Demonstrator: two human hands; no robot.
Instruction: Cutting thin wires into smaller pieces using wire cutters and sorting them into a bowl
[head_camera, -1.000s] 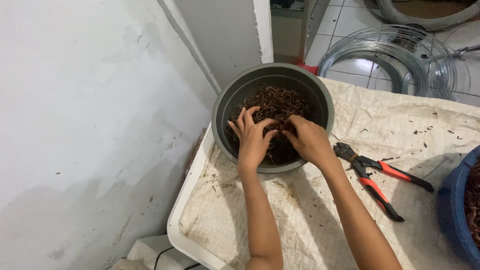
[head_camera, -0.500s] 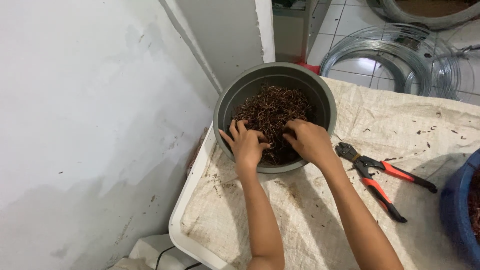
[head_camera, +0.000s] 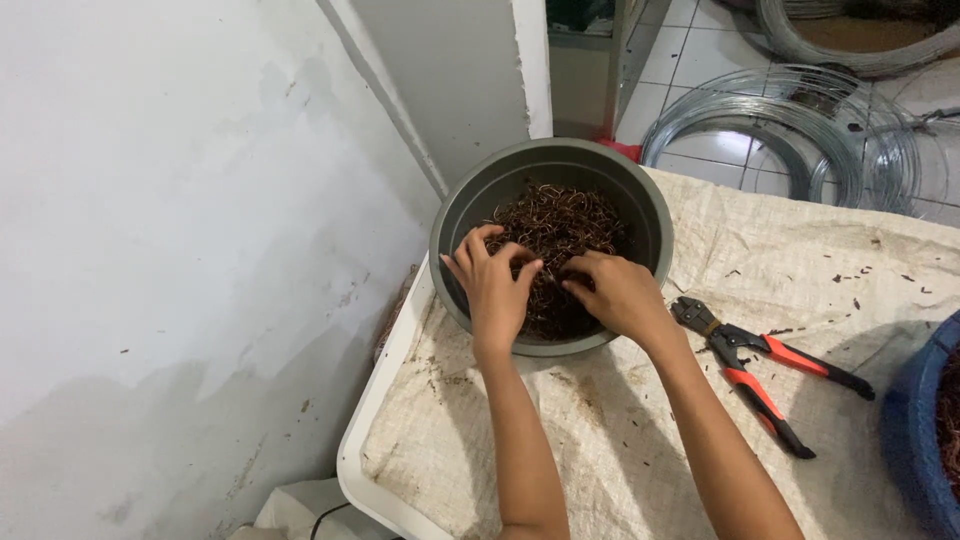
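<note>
Both hands, left hand (head_camera: 497, 288) and right hand (head_camera: 618, 295), curl loosely into a tangle of rusty wire bits (head_camera: 556, 232) in a grey basin (head_camera: 462, 215) (likely light, springy, prickly); bolt cutters (head_camera: 762, 371) lie right of the grip.

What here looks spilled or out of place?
Small dark bits lie scattered on the cloth, outside the bowl where both hands, left and right, dig. The cloth is also stained near its front edge.
</note>
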